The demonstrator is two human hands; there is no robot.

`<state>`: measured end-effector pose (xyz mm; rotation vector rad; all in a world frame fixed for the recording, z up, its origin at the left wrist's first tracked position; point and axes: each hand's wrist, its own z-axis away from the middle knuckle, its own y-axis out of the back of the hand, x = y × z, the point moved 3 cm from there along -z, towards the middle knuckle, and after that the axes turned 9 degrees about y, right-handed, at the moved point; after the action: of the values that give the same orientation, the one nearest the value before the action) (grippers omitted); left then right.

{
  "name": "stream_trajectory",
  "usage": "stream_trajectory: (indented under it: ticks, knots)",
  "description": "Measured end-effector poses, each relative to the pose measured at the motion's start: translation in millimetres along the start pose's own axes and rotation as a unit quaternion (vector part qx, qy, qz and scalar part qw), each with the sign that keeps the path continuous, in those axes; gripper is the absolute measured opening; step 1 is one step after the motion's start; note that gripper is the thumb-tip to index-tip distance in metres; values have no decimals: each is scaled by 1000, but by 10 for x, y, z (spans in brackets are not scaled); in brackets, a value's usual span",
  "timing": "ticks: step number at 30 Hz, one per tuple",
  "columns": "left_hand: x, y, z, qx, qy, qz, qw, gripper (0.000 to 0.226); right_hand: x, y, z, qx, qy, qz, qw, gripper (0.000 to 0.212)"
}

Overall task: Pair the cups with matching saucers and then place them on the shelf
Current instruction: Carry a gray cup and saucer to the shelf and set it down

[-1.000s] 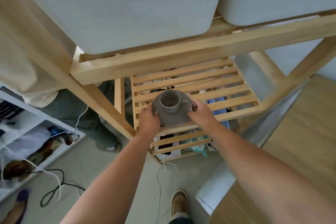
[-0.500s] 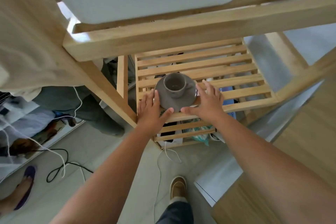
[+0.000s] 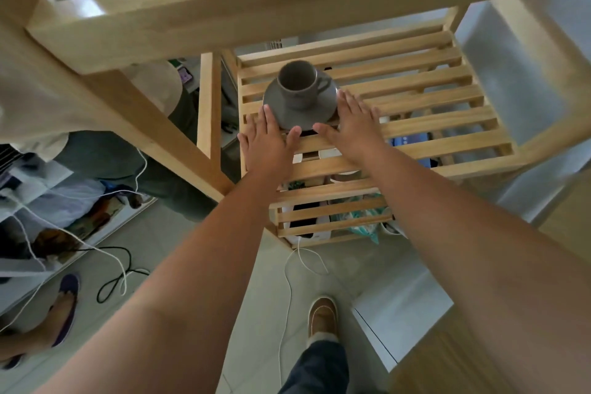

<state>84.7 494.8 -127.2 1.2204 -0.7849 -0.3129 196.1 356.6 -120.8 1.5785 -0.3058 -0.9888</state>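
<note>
A grey cup (image 3: 297,84) stands upright on its matching grey saucer (image 3: 299,110), handle to the right. The pair rests on the slatted wooden shelf (image 3: 425,99), near its left end. My left hand (image 3: 268,141) lies flat on the slats just in front and left of the saucer, fingers spread, thumb at the saucer's front rim. My right hand (image 3: 353,125) lies flat at the saucer's right front edge, fingers touching or almost touching its rim. Neither hand grips anything.
A thick wooden beam (image 3: 287,6) of the upper shelf level crosses overhead. A lower slatted shelf (image 3: 332,217) holds boxes and bags. White and black cables (image 3: 118,278) trail on the floor at left. Another person's legs and purple shoe (image 3: 65,307) are at left. My brown shoe (image 3: 323,317) is below.
Both hands held the saucer a second ago, set it on the slats, then let go. The cup and saucer now sit farther back on the shelf, with open palms flat before them.
</note>
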Motion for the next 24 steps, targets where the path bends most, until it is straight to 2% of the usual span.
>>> stream_trajectory:
  ticks: [11,16,19,24]
  knots:
    - [36,-173,-320,-1,71,-14,997,79,-71,-223,-342,-19,-34,19,999,75]
    - [37,-159,-438,2,69,-2,998,80,-109,-300,-423,-10,-42,21,999,73]
    - [16,-202,-410,-3,71,-44,996,80,-87,-333,-409,-1,-32,49,998,70]
    - [-103,-362,-64,-51,11,-97,994,70,-72,-490,-113,-15,-1,75,997,62]
